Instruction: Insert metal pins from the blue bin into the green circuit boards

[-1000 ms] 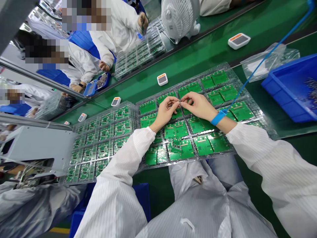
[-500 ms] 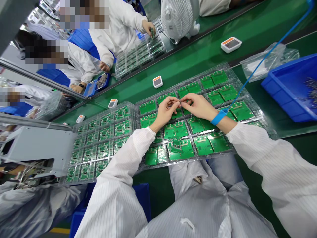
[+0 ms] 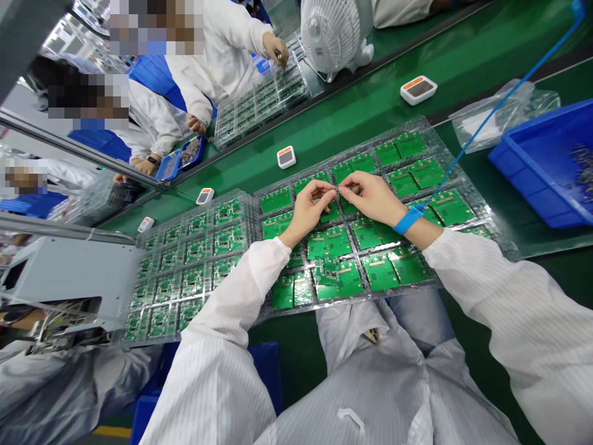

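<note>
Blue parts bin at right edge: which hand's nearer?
Right. The right hand is left of the blue bin, over the board tray; the left hand is also over the tray, farther left.

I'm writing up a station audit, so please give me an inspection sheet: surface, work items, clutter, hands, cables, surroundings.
Surface: green bench, visible around the trays.
Work items: green boards in a clear tray; a second tray of boards to its left.
Clutter: plastic bag beside a blue bin of small parts, at right.
Hands: left hand and right hand bring fingertips close together over the clear tray; anything pinched is too small to identify.
Cables: blue cord from the right wrist's blue band.
Surroundings: co-workers in white and a white fan beyond.
</note>
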Tool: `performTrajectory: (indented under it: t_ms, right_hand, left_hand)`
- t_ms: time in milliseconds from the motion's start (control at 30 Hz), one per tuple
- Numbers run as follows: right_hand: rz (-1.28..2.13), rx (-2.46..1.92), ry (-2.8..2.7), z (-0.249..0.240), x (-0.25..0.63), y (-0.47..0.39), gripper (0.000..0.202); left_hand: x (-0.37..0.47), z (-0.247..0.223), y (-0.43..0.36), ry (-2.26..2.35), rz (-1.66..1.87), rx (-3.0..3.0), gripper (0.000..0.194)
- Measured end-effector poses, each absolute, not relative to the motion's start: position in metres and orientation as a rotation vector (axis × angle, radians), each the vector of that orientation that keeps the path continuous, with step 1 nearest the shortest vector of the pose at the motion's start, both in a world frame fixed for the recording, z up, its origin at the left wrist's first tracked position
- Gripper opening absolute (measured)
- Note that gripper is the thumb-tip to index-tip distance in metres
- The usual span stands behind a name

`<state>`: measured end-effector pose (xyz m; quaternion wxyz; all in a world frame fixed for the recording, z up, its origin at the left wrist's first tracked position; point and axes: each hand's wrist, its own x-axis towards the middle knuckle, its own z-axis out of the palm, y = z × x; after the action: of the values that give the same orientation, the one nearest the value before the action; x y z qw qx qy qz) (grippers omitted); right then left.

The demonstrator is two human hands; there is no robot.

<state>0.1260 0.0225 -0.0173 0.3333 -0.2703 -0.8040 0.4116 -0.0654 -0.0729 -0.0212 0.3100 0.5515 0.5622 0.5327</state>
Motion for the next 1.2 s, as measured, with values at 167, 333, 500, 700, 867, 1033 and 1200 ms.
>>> performTrajectory:
  t_ms: [167, 333, 500, 700, 867, 1033, 1200]
  right_hand:
    - [1.036, -0.702, -2.114, -0.0176, 0.1268, 0.0223, 0.022]
    - [1.024, -0.688, -2.126, -0.0166, 0.1273, 0.0211, 0.017]
    - [1.055, -0.66, -2.165, -0.0157, 0.1274, 0.0202, 0.014]
    - [1.032, -0.67, -2.162, -0.0155, 0.1268, 0.0198, 0.013]
    - [1.018, -0.672, -2.153, -0.0176, 0.1261, 0.0205, 0.013]
    - [1.012, -0.693, -2.113, -0.0172, 0.1257, 0.0212, 0.014]
    - [1.019, -0.704, -2.082, -0.0169, 0.1252, 0.0217, 0.015]
  left_hand:
    - [-0.0665, -0.0195, -0.0734, 1.522, 1.437, 1.491, 0.041]
    - [-0.0673, -0.0191, -0.0734, 1.517, 1.462, 1.483, 0.04]
    - [-0.0669, -0.0211, -0.0727, 1.528, 1.419, 1.458, 0.036]
    - [-0.0652, -0.0223, -0.0723, 1.503, 1.393, 1.431, 0.03]
    - [-0.0654, -0.0229, -0.0721, 1.509, 1.382, 1.423, 0.027]
    - [-0.0661, -0.0247, -0.0722, 1.481, 1.403, 1.417, 0.026]
    - [-0.0659, -0.0239, -0.0728, 1.482, 1.407, 1.416, 0.025]
